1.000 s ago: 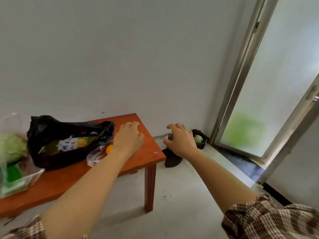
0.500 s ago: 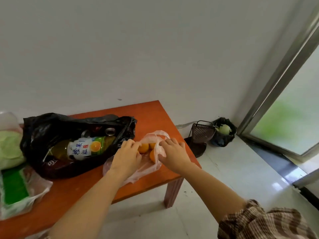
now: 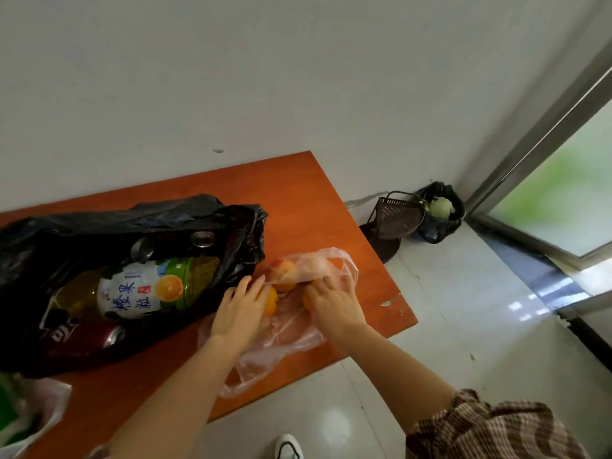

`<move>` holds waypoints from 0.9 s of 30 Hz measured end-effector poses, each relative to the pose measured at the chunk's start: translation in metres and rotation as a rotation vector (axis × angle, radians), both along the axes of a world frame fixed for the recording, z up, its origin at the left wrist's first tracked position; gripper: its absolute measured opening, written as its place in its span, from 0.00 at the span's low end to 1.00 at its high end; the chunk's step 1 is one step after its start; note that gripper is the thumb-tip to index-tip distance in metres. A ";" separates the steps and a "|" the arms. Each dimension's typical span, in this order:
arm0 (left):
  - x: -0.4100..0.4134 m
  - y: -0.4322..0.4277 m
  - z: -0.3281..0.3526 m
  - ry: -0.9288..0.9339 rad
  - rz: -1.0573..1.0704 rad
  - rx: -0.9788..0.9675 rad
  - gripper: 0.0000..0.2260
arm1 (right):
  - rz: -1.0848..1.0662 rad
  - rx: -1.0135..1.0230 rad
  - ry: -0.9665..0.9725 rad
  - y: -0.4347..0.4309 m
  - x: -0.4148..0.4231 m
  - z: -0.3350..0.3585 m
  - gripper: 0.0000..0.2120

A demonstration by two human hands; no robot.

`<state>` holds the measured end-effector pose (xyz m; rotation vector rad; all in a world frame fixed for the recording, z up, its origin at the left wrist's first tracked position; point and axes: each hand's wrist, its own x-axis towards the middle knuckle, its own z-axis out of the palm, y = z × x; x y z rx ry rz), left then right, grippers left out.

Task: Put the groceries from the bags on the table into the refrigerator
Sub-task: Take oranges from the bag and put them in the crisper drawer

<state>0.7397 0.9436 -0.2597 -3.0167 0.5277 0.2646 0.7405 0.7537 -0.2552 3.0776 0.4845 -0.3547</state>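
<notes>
The left hand (image 3: 240,313) and right hand (image 3: 334,306) are gripping the clear bag (image 3: 265,356), mid-frame. Tipping it is risking oranges (image 3: 284,274) rolling off.

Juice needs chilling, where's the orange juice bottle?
In the head view, the orange juice bottle lies inside the black bag on the table, just left of the left hand.

The orange-brown desk (image 3: 298,193) carries a black bag (image 3: 82,226) lying open on its side, a clear plastic bag (image 3: 288,342) of oranges (image 3: 283,276) touching the black bag's right end, and a green-filled bag (image 3: 43,412) just on the black bag's near side.
</notes>
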 end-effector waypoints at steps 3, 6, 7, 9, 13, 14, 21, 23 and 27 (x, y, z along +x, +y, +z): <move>0.008 0.001 -0.009 0.052 -0.001 0.063 0.32 | -0.025 -0.047 0.000 -0.004 0.004 -0.005 0.25; 0.014 -0.001 -0.014 0.070 0.030 0.038 0.34 | -0.049 -0.112 -0.027 -0.004 0.008 -0.005 0.29; 0.015 -0.001 -0.014 0.076 0.041 0.027 0.34 | -0.049 -0.133 -0.030 -0.002 0.009 -0.005 0.30; 0.017 -0.003 -0.014 0.084 0.062 0.014 0.32 | -0.028 -0.183 -0.033 0.001 0.011 -0.005 0.29; 0.018 -0.008 -0.014 0.093 0.075 0.000 0.29 | 0.045 -0.333 -0.062 0.008 0.011 -0.009 0.27; 0.019 -0.008 -0.015 0.088 0.078 -0.005 0.29 | 0.055 -0.353 -0.066 0.009 0.011 -0.009 0.27; 0.010 0.001 -0.019 0.041 0.111 -0.063 0.33 | 0.028 -0.225 -0.057 -0.006 0.013 0.002 0.26; 0.006 0.006 -0.014 0.030 0.113 -0.127 0.35 | -0.017 -0.133 -0.044 -0.010 0.010 0.007 0.29; 0.002 0.014 0.010 0.034 0.158 -0.325 0.35 | -0.135 0.160 -0.031 -0.011 -0.004 0.031 0.34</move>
